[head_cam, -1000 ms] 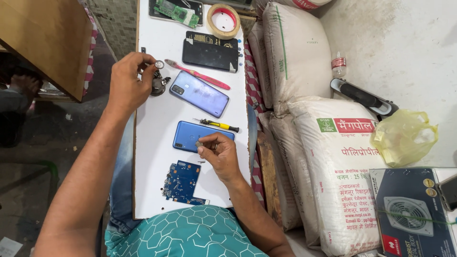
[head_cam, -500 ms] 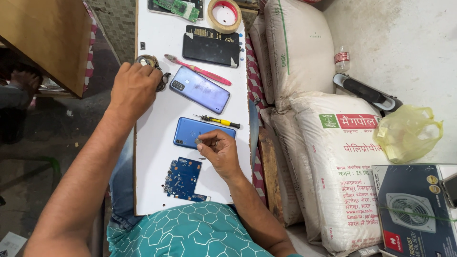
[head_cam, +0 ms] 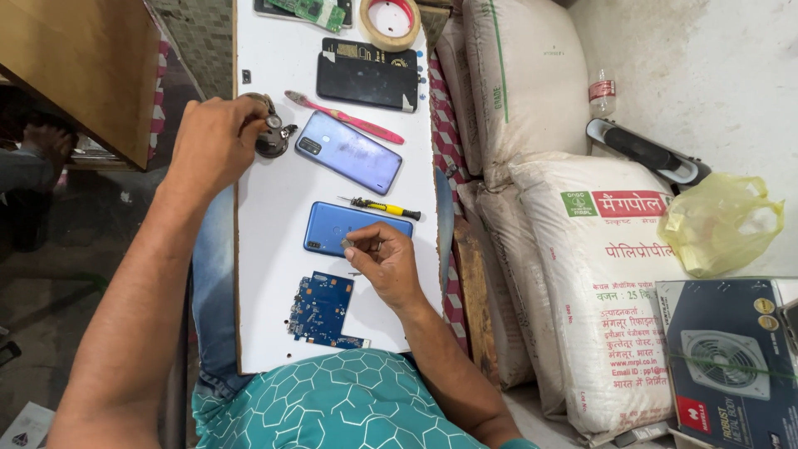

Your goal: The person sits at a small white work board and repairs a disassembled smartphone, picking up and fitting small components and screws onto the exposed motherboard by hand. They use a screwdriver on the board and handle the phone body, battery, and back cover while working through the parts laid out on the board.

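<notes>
Two hands are ours on the white board (head_cam: 274, 208) that runs down the middle of the frame. Our right hand (head_cam: 384, 264) rests at the centre, its fingers curled in and the fingertips pinched on a tiny part we cannot make out, right at the lower edge of a blue phone shell (head_cam: 337, 226). That shell lies face down just above and to the left of the hand, touching the fingertips. Our left hand (head_cam: 214, 143) sits in the upper left, at the board's left edge, loosely closed around a small dark metal tool (head_cam: 273, 137) with a round head; we see the thumb and fingers on it, though the grip itself is partly hidden.

Between the hands, a violet phone (head_cam: 349, 152) lies tilted, just right of the dark tool. A small screwdriver with a yellow handle (head_cam: 384, 207) lies just above the blue shell. A blue circuit board (head_cam: 322, 309) lies below the shell, near our right wrist. Further up we see a pink pry tool (head_cam: 345, 117), a black phone back panel (head_cam: 367, 76) and a roll of tape (head_cam: 389, 21). Big white sacks (head_cam: 582, 274) fill the right side.
</notes>
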The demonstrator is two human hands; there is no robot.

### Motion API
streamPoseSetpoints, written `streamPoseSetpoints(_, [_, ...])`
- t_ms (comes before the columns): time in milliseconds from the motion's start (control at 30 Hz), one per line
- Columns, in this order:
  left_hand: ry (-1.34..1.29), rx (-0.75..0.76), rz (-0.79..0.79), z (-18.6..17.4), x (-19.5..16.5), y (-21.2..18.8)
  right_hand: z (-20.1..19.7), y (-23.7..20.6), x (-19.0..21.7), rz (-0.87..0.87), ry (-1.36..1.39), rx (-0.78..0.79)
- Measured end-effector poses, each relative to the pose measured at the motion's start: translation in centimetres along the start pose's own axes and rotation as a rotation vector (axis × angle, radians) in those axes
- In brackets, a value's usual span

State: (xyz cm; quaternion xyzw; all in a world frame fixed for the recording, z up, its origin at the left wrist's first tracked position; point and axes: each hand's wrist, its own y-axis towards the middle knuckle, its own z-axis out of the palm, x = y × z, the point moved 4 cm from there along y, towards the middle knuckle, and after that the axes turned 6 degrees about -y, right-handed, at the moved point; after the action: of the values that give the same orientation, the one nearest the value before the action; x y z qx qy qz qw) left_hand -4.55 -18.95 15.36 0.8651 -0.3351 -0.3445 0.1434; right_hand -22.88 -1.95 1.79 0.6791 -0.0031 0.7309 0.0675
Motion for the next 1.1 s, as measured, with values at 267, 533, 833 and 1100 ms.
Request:
streamPoseSetpoints(267, [-0.321, -0.076, -0.161, -0.2, 0.5, -0.2, 0.1, 0.1, 0.2, 0.015, -0.008, 0.001])
streamPoseSetpoints(533, [-0.14, -0.122, -0.027, 0.5, -0.4, -0.1, 0.2, 0.1, 0.2, -0.001, -0.009, 0.005])
streamPoseSetpoints(833, [-0.146, -0.056, -0.075, 0.8, -0.6, 0.5, 0.1, 0.3, 0.4, 0.014, -0.015, 0.0])
streamPoseSetpoints(1100, [0.043, 0.003, -0.004, 1.3, -1.1, 1.0, 0.0, 0.4, 0.5, 0.022, -0.03, -0.004])
